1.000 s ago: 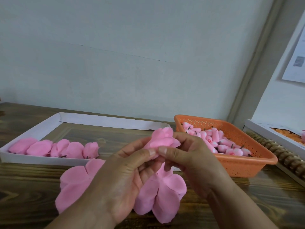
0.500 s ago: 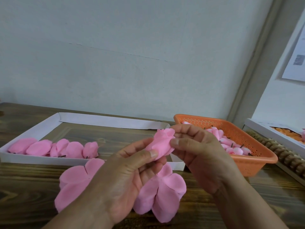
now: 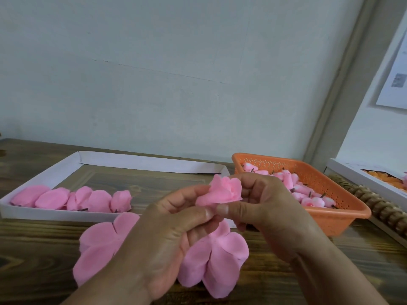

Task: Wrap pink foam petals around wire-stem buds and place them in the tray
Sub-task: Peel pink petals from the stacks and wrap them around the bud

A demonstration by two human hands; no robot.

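— Where was the flower (image 3: 221, 192)?

— Held up above the table (image 3: 39, 245), in front of the near right corner of the tray (image 3: 50, 214) and just left of the basket (image 3: 343, 213). It was a small pink foam bloom, its petals partly folded around a centre I could not make out.

— And the fingers?

— Both hands pinched it. The left hand (image 3: 163, 245) came from below, thumb tip pressed against the flower's lower edge, the other fingers curled up behind its left side. The right hand (image 3: 271, 214) closed on it from the right, thumb meeting the left thumb under the bloom, fingers curled over its far right side. The stem was hidden between the thumbs.

— What lay around it?

— Under the hands, flat petals (image 3: 218, 263) were spread on the wood, and a second cluster (image 3: 97, 247) lay to the left, partly covered by the left wrist. In the white tray, a row of wrapped buds (image 3: 72, 200) sat along the near wall, short dark stems poking out. The orange basket held a heap of bare buds (image 3: 308, 194), pale pink with dark stems. Far right were a beaded wooden piece (image 3: 374, 204) and a white box (image 3: 361, 179) with orange things inside.

— Anything in the way?

— The right hand covered the basket's near left corner, and the flower stood in front of the tray's corner.
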